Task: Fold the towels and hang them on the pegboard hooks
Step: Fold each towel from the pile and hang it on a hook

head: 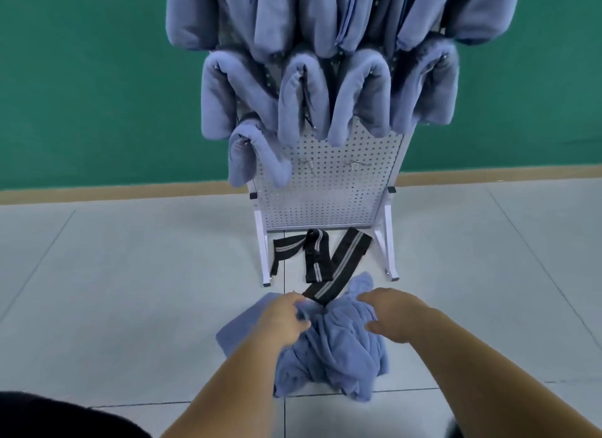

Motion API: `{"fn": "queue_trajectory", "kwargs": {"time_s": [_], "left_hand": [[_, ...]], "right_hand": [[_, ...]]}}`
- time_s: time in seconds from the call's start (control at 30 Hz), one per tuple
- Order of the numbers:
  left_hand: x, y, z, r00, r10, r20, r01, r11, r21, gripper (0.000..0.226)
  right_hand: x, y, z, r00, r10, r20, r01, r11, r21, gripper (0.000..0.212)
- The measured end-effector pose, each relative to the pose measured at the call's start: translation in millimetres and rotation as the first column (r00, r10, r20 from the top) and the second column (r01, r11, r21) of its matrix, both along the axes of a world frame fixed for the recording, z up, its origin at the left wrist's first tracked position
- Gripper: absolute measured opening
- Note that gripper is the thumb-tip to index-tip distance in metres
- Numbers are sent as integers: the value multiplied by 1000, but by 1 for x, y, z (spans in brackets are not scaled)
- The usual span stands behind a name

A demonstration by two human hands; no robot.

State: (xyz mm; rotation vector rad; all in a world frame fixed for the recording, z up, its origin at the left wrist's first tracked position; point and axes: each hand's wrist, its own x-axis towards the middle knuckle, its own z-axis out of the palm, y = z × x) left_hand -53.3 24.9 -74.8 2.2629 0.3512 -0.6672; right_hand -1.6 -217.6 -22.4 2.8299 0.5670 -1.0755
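Folded towels fill most of the pegboard, two hooks bare; lower centre, left hand pinches a crumpled towel, right hand spread above.

A crumpled towel lies on the floor before the pegboard. Straps lie between them, one end resting on the towel. Folded towels hang across the pegboard's upper part.

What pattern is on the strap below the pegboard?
Black strap with light grey lengthwise stripes, head view.
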Motion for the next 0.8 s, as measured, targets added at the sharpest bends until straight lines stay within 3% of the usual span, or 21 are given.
{"fn": "queue_trajectory", "kwargs": {"time_s": [0.17, 0.33, 0.4, 0.6, 0.7, 0.8], "left_hand": [[-11, 4, -38, 996, -52, -67, 57, 995, 76, 39], [-39, -1, -80, 993, -27, -113, 25, 1000, -19, 69], [-42, -7, -92, 994, 48, -101, -54, 996, -65, 70], [-15, -26, -96, 971, 238, 2, -238, 971, 24, 17], [-9, -31, -98, 964, 265, 26, -266, 962, 66, 7], [-7, -33, -86, 943, 323, 84, -325, 946, 12, 8]], "right_hand": [[-24, 16, -45, 999, 3, -38, 0, 997, 75, 62], [-24, 16, -62, 984, 92, -153, -89, 996, 28, 73], [-22, 14, -68, 983, 92, -157, -87, 996, 38, 74], [-18, 16, -74, 983, 80, -168, -71, 996, 59, 73], [-15, 14, -74, 988, 85, -131, -75, 994, 83, 71], [-8, 12, -69, 992, 71, -101, -60, 992, 111, 65]]}}
